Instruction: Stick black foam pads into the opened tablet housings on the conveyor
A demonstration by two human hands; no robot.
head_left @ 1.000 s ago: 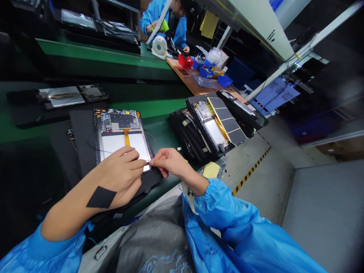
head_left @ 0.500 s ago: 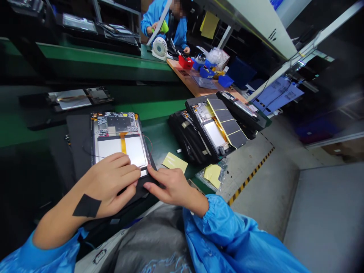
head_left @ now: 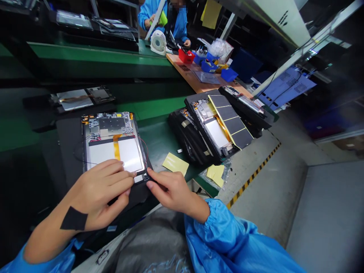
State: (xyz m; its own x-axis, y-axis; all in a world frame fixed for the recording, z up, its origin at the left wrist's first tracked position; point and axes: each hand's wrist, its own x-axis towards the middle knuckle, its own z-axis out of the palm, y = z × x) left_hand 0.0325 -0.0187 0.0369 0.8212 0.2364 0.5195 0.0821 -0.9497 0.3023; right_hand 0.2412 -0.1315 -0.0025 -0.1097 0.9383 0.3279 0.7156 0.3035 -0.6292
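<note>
A: Where's the opened tablet (head_left: 109, 141) & how'll it handle?

B: Abt 9 o'clock from view ctr, board (head_left: 112, 124) side up on a black pad (head_left: 68, 151). Prob. light, stiff round the rim, fragile inside; white pack (head_left: 131, 153) looks slick. Best hold: frame edges at its 3 & 9 o'clock, off the board & orange strip (head_left: 116, 147).

A: Fingers?

B: Your right hand (head_left: 174, 191): thumb & index tips apart, index at the tablet's 4 o'clock corner. Your left hand (head_left: 102, 189): fingers bunched over its 6 o'clock edge; can't tell if they're clamped on anything.

A: Diff vs 1 s ago?

B: Your right thumb & index were tgthr by the left fingertips; now parted. Yellow slip (head_left: 175, 163), nr the tablet's 3 o'clock, now shows; it didn't then. Tablet's further toward 9 in view, tho cam shift may explain that.
</note>
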